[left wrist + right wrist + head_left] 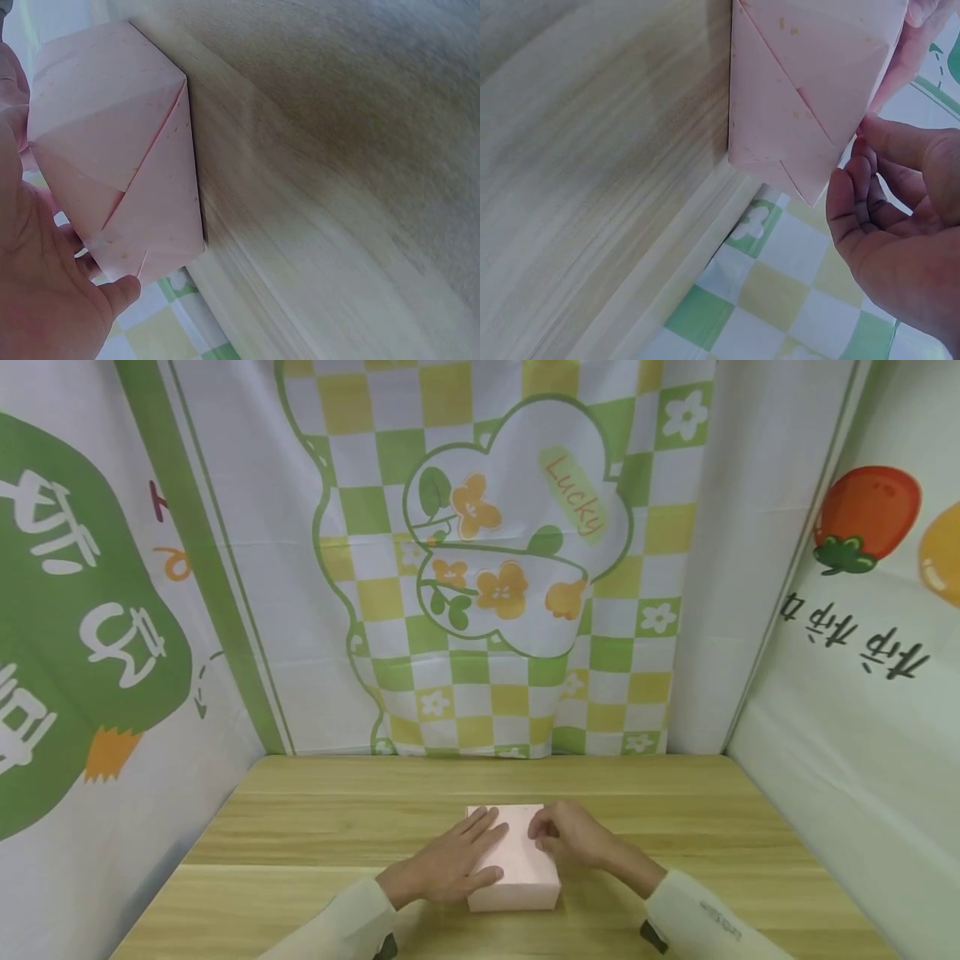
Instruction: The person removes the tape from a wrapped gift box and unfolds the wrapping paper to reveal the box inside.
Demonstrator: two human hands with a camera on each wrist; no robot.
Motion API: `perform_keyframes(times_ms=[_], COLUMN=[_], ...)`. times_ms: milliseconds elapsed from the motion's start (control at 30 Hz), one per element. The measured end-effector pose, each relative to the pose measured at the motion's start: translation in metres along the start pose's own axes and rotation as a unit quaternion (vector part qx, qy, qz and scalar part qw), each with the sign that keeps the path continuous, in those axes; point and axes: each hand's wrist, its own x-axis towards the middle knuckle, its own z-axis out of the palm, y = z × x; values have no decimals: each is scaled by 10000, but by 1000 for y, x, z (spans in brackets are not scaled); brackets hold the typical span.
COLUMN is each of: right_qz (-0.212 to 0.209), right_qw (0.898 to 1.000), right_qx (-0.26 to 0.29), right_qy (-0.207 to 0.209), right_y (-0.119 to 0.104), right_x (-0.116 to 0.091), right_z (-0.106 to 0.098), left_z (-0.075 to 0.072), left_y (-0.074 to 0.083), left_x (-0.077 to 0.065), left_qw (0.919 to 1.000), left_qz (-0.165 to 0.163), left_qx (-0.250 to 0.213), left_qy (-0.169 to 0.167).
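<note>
A small pale-pink box [517, 856], wrapped in folded paper, sits on the wooden table in the head view. Diagonal folds with an overlapping flap [161, 161] mark its end in the left wrist view. My left hand [457, 860] lies over the left part of its top, fingers straight and spread, thumb toward the near edge. At the right edge of the top, my right hand [573, 837] has its fingers curled, thumb and forefinger pinching at the paper's edge. In the right wrist view the pinching fingertips [864, 135] meet right at the box's upper edge.
The wooden table [315, 827] extends around the box on all sides. Behind it hangs a checkered green, yellow and white cloth [465, 693]. Printed white curtains [847, 760] stand along both sides of the table.
</note>
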Motion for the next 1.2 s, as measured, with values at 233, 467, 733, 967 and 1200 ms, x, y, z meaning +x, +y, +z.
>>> perform_keyframes(times_ms=[233, 467, 733, 967, 1200], right_qz=[25, 75, 286, 342, -78], right_qw=[10000, 9988, 9973, 9977, 9956], right_qx=[12, -315, -302, -379, -793], right_qy=[1, 378, 607, 449, 491], right_y=[0, -4, -10, -10, -8], right_x=[-2, -5, 0, 4, 0], right_z=[4, 9, 13, 12, 14], left_z=[1, 2, 2, 3, 1], left_y=[-1, -2, -2, -3, -1], left_x=[0, 0, 0, 0, -1], left_qw=[10000, 10000, 10000, 9999, 9999], left_qz=[-10, -21, 23, 37, 79], left_qx=[-44, -1, 70, 132, 122], left_qy=[-21, -26, -48, 25, 27])
